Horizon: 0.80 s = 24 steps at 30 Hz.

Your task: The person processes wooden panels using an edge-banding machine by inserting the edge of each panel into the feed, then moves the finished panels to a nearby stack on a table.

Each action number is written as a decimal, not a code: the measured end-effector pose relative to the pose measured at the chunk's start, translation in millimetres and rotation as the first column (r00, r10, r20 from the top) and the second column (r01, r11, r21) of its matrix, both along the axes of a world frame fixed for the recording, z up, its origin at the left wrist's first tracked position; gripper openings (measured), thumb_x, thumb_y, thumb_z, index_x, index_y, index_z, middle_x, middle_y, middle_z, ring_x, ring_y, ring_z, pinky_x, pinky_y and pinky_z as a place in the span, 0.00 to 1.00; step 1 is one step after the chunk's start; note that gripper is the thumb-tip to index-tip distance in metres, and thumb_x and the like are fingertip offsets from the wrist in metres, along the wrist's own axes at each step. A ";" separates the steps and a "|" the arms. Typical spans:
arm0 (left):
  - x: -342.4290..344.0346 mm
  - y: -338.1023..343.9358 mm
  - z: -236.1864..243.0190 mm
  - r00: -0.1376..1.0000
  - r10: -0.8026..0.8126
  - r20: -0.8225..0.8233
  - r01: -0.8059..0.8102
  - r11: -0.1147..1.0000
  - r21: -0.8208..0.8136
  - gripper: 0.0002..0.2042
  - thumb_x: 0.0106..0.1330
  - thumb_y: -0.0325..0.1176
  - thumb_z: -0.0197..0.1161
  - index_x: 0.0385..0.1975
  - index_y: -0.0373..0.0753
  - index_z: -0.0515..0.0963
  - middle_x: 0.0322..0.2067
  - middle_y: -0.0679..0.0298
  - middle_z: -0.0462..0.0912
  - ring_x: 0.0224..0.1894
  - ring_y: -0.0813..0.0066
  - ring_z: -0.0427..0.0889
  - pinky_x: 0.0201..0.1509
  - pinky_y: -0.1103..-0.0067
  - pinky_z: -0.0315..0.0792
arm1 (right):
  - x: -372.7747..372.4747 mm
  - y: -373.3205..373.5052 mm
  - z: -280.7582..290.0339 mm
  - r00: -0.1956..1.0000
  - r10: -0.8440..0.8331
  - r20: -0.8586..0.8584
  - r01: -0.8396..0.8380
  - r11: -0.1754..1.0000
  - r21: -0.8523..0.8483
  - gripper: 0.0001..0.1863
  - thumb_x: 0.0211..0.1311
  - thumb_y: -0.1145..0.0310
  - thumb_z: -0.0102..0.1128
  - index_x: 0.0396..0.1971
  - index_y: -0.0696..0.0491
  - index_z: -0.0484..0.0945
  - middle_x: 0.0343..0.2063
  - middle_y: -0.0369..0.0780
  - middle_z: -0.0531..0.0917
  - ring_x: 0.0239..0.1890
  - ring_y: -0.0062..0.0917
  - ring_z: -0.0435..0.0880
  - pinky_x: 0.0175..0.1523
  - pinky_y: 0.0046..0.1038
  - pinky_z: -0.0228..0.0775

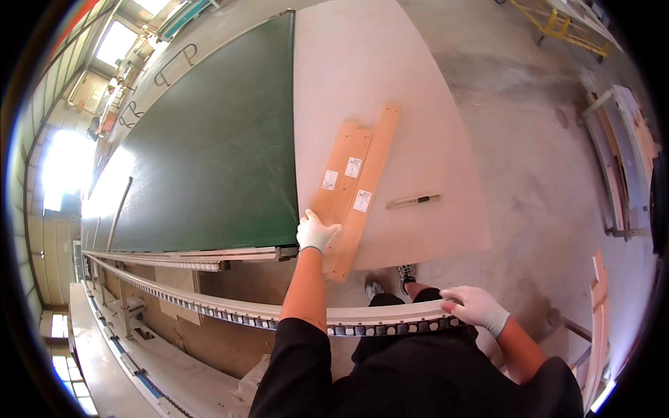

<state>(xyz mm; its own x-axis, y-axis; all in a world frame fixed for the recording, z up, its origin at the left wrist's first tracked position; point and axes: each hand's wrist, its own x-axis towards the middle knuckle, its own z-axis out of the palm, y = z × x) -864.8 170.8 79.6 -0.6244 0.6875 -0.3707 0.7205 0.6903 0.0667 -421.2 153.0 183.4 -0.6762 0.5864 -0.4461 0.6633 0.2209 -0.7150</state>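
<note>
Three white-labelled, light-brown wooden boards [343,195] lie flat, side by side and slanted, on the pale surface [359,56], the rightmost reaching farthest

Glaring windows [68,171], grey floor [519,157], apparently panelled wall [54,275]

labelled boards [380,153]: 3 | labels [362,200]: 3 | cutter [413,201]: 1 | hands [318,231]: 2 | shoes [374,287]: 2

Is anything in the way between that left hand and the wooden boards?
Nothing visible: the gloved left hand appears to touch the wooden boards at their lower left. The utility knife lies apart, to their right.
</note>
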 end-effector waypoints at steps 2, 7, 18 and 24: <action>3.8 4.5 7.5 1.000 -0.011 0.017 0.011 1.000 0.001 0.56 0.44 0.61 0.73 0.66 0.27 0.58 0.54 0.44 0.74 0.55 0.50 0.77 0.57 0.64 0.74 | -30.0 10.4 -0.5 0.993 -0.035 -0.116 0.005 0.968 -0.252 0.26 0.65 0.53 0.55 0.53 0.57 0.77 0.50 0.49 0.81 0.54 0.42 0.79 0.59 0.35 0.69; 31.6 -0.1 -26.2 0.993 -0.044 0.107 0.009 0.952 0.307 0.36 0.52 0.53 0.72 0.50 0.28 0.72 0.43 0.45 0.79 0.46 0.55 0.81 0.49 0.66 0.76 | -124.1 27.8 -114.2 0.949 -0.276 -0.154 0.229 0.936 -0.266 0.31 0.65 0.55 0.56 0.58 0.65 0.69 0.51 0.58 0.79 0.56 0.45 0.78 0.61 0.34 0.69; 55.9 -9.9 -37.1 0.935 -0.143 0.325 -0.052 0.850 0.525 0.20 0.66 0.44 0.62 0.44 0.30 0.75 0.45 0.49 0.76 0.45 0.51 0.76 0.49 0.64 0.71 | -191.9 8.9 -125.7 0.796 -0.585 -0.158 0.578 0.811 -0.091 0.27 0.55 0.67 0.62 0.53 0.66 0.73 0.42 0.57 0.82 0.45 0.47 0.82 0.52 0.37 0.72; 70.3 -5.2 -31.6 0.867 -0.002 0.498 -0.242 0.872 0.425 0.29 0.56 0.45 0.70 0.51 0.29 0.74 0.52 0.42 0.72 0.50 0.49 0.77 0.55 0.64 0.74 | -215.9 -14.3 -154.1 0.567 -0.765 -0.305 0.749 0.633 -0.195 0.22 0.56 0.73 0.60 0.51 0.66 0.75 0.45 0.51 0.83 0.45 0.38 0.82 0.52 0.32 0.73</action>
